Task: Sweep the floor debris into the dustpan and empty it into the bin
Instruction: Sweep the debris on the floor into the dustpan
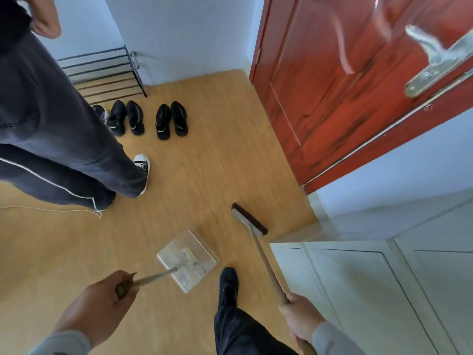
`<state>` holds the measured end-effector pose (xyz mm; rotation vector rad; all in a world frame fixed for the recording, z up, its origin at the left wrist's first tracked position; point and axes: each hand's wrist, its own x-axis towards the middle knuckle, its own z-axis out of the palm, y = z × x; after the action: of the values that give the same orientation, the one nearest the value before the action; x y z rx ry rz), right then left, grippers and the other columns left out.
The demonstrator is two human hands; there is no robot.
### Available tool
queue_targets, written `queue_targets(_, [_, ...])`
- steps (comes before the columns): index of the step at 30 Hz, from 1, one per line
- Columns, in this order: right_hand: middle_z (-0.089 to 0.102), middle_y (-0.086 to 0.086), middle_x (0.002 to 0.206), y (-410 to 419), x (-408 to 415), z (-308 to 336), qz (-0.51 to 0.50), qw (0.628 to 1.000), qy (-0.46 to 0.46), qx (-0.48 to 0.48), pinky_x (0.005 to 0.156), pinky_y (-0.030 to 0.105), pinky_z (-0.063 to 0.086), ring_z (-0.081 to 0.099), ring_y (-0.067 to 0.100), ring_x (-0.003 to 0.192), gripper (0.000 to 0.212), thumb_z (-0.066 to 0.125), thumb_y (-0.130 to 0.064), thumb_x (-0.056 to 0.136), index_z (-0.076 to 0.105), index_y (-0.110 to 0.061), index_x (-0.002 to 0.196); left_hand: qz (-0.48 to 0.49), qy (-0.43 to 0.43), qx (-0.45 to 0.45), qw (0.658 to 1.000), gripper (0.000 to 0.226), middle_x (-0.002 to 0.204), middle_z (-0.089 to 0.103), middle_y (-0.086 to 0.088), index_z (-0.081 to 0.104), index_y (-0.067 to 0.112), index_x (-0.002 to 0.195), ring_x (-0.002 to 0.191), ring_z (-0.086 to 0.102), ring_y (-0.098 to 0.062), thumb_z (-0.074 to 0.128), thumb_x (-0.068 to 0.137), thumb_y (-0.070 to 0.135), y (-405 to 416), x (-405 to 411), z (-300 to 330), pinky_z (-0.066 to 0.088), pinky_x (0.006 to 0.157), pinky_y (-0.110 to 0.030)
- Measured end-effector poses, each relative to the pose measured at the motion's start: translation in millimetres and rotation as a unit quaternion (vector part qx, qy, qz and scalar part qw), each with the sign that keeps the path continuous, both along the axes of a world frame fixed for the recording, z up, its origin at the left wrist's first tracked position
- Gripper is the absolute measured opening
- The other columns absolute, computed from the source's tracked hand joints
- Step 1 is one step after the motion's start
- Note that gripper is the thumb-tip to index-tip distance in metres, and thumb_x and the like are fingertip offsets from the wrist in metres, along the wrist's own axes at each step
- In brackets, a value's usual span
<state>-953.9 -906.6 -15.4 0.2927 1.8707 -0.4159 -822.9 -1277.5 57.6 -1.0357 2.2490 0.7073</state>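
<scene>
Two hands are busy: the left hand grips the handle of the dustpan, which rests on the wooden floor just in front of the person's shoe. The right hand holds the broom by its long stick, brush head on the floor near the pan. No bin is visible. I think the pan could tip when lifted, and the collected debris would spill out again.
</scene>
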Motion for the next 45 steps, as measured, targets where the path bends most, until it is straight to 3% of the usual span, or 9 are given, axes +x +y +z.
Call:
queue_targets(3, [0.05, 0.007, 0.055, 5, -38, 28, -0.087, 0.995, 0.033, -0.024, 0.04, 0.026, 0.043, 0.044, 0.014, 0.036, 0.035, 0.043, -0.015, 0.099, 0.057, -0.016, 0.131, 0.012, 0.006, 0.008, 1.0, 0.011, 0.064, 0.066, 0.002, 0.06, 0.041, 0.086, 0.06, 0.064, -0.016, 0.068, 0.092, 0.039, -3, 2, -2, 0.049, 0.053, -0.025])
queue_targets(12, [0.049, -0.003, 0.028, -122, -233, -79, 0.038, 0.993, 0.109, -0.014, 0.063, 0.032, 0.053, 0.061, 0.031, 0.065, 0.047, 0.037, -0.007, 0.1, 0.043, 0.01, 0.143, 0.048, 0.007, 0.017, 0.999, 0.004, 0.064, 0.068, 0.003, 0.063, 0.04, 0.094, 0.055, 0.066, -0.021, 0.066, 0.093, 0.043, -16, -10, -17, 0.058, 0.055, -0.037])
queue_targets(15, [0.06, 0.011, 0.05, -148, -241, -106, 0.079, 0.989, 0.122, -0.001, 0.056, 0.036, 0.051, 0.056, 0.028, 0.062, 0.043, 0.036, -0.006, 0.102, 0.049, 0.011, 0.139, 0.057, 0.01, 0.009, 0.998, 0.005, 0.063, 0.068, 0.002, 0.063, 0.041, 0.096, 0.053, 0.065, -0.023, 0.065, 0.093, 0.045, -17, -12, -24, 0.056, 0.052, -0.035])
queue_targets(20, [0.056, 0.018, 0.137, -126, -153, -125, 0.163, 0.98, 0.097, 0.059, 0.05, 0.031, 0.044, 0.057, 0.024, 0.074, 0.055, 0.04, -0.006, 0.099, 0.033, -0.009, 0.153, 0.062, 0.021, 0.014, 0.998, 0.004, 0.06, 0.066, -0.001, 0.063, 0.039, 0.094, 0.049, 0.062, -0.024, 0.065, 0.094, 0.043, -15, 2, -24, 0.052, 0.047, -0.034])
queue_targets(24, [0.048, 0.01, 0.15, -76, -53, -92, 0.193, 0.974, 0.055, 0.1, 0.068, 0.035, 0.058, 0.067, 0.028, 0.097, 0.074, 0.032, -0.01, 0.098, 0.003, -0.034, 0.161, 0.039, 0.027, 0.013, 0.999, 0.004, 0.063, 0.067, 0.001, 0.063, 0.038, 0.093, 0.05, 0.062, -0.023, 0.065, 0.094, 0.042, -19, 33, -18, 0.052, 0.048, -0.033])
queue_targets(29, [0.044, 0.01, 0.154, -29, 72, -51, 0.224, 0.968, 0.015, 0.111, 0.078, 0.033, 0.055, 0.063, 0.028, 0.11, 0.073, 0.031, -0.009, 0.098, 0.003, -0.029, 0.162, 0.015, 0.043, 0.007, 0.999, 0.005, 0.065, 0.068, 0.0, 0.062, 0.04, 0.092, 0.054, 0.065, -0.025, 0.065, 0.094, 0.043, -30, 115, -18, 0.058, 0.054, -0.04])
queue_targets(33, [0.054, 0.013, 0.143, -30, 169, -31, 0.282, 0.955, 0.019, 0.093, 0.098, 0.036, 0.053, 0.061, 0.03, 0.118, 0.061, 0.041, -0.01, 0.1, 0.024, -0.014, 0.159, 0.021, 0.055, 0.003, 0.998, 0.01, 0.068, 0.068, 0.002, 0.061, 0.036, 0.089, 0.058, 0.065, -0.024, 0.064, 0.095, 0.044, -39, 207, -15, 0.058, 0.058, -0.038])
queue_targets(39, [0.057, 0.001, 0.068, -49, 225, 17, 0.151, 0.988, 0.0, 0.007, 0.041, 0.023, 0.043, 0.051, 0.012, 0.045, 0.055, 0.04, -0.022, 0.102, 0.032, -0.031, 0.156, 0.109, 0.083, 0.025, 0.99, 0.013, 0.067, 0.066, 0.001, 0.06, 0.034, 0.086, 0.054, 0.06, -0.02, 0.064, 0.095, 0.04, -57, 344, 2, 0.05, 0.052, -0.03])
queue_targets(45, [0.043, 0.005, 0.055, -89, 187, 47, -0.002, 0.997, 0.072, 0.001, 0.044, 0.021, 0.032, 0.036, 0.017, 0.043, 0.023, 0.042, -0.02, 0.098, 0.056, -0.028, 0.114, 0.173, 0.079, 0.02, 0.982, 0.014, 0.066, 0.065, 0.001, 0.06, 0.03, 0.085, 0.054, 0.059, -0.017, 0.065, 0.096, 0.037, -85, 405, 5, 0.042, 0.048, -0.026])
